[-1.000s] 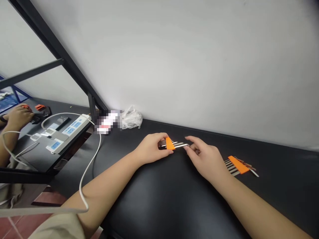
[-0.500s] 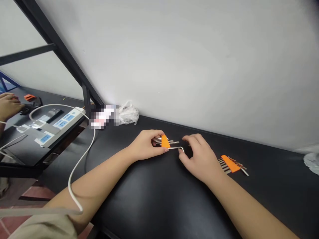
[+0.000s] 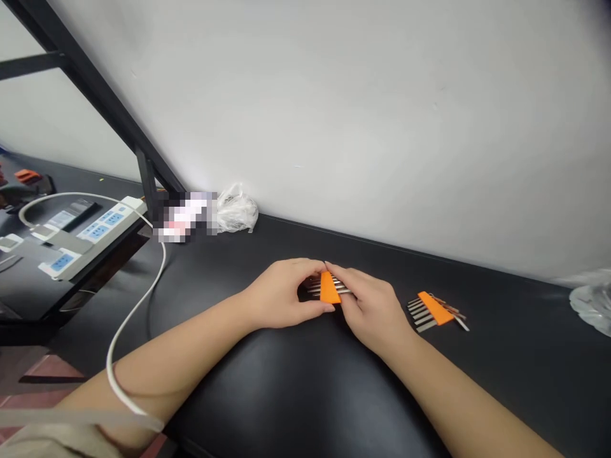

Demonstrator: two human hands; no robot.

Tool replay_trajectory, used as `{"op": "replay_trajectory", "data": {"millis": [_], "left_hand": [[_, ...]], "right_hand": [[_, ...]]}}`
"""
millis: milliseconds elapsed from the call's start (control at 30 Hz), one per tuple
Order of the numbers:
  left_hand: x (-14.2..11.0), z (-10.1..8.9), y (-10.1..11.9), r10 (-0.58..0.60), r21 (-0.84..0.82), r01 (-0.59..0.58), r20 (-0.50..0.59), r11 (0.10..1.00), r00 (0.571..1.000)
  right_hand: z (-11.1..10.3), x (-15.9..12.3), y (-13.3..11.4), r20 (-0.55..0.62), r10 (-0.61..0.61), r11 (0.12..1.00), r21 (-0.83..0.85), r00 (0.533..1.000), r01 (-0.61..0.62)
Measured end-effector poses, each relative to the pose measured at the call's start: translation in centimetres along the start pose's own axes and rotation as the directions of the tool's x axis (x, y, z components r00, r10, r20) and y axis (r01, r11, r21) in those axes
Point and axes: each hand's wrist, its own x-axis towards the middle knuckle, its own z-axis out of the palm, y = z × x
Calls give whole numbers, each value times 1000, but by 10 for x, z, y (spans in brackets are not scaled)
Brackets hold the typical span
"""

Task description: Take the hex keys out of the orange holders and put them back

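Note:
My left hand [image 3: 281,296] pinches an orange hex key holder [image 3: 330,288] between thumb and fingers, above the black table. Several silver hex keys run through the holder and stick out on both sides. My right hand [image 3: 375,305] is closed around the keys on the holder's right side, its fingertips touching the holder's top corner and its thumb near the lower edge. The keys' right ends are hidden under that hand. To the right, a second orange hex key holder [image 3: 436,309] with several keys lies on the table.
A white cable [image 3: 138,299] loops past my left forearm. Clear plastic bags lie by the wall [image 3: 237,211] and at the right edge [image 3: 592,305]. A white power strip [image 3: 95,238] sits on the neighbouring table, beside a black metal frame [image 3: 105,114].
My right hand has moved left and closed over the hex keys, which it only touched at one bent end before. The view has shifted slightly to the right.

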Motion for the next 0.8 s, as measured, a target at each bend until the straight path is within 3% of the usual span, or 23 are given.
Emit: {"op": "replay_trajectory", "data": {"millis": [133, 400, 533, 600, 700, 800], "left_hand": [[1, -2, -5, 19, 193, -12, -36, 981, 999], [3, 0, -8, 43, 220, -34, -38, 975, 998], [5, -6, -15, 39, 279, -22, -55, 960, 998], [6, -10, -19, 6, 269, 12, -65, 963, 998], [5, -16, -23, -59, 195, 78, -101, 978, 993], [4, -16, -24, -84, 143, 100, -118, 985, 990]], "right_hand": [[-2, 6, 5, -24, 86, 996, 2, 996, -86], [-12, 15, 1, 21, 75, 993, -89, 997, -73], [-12, 19, 8, -25, 151, 984, -96, 988, -152], [-13, 20, 18, -53, 254, 962, -85, 966, -258], [-16, 21, 33, -106, 437, 891, -85, 893, -446], [-16, 22, 41, -80, 489, 856, -148, 868, -496]]}}
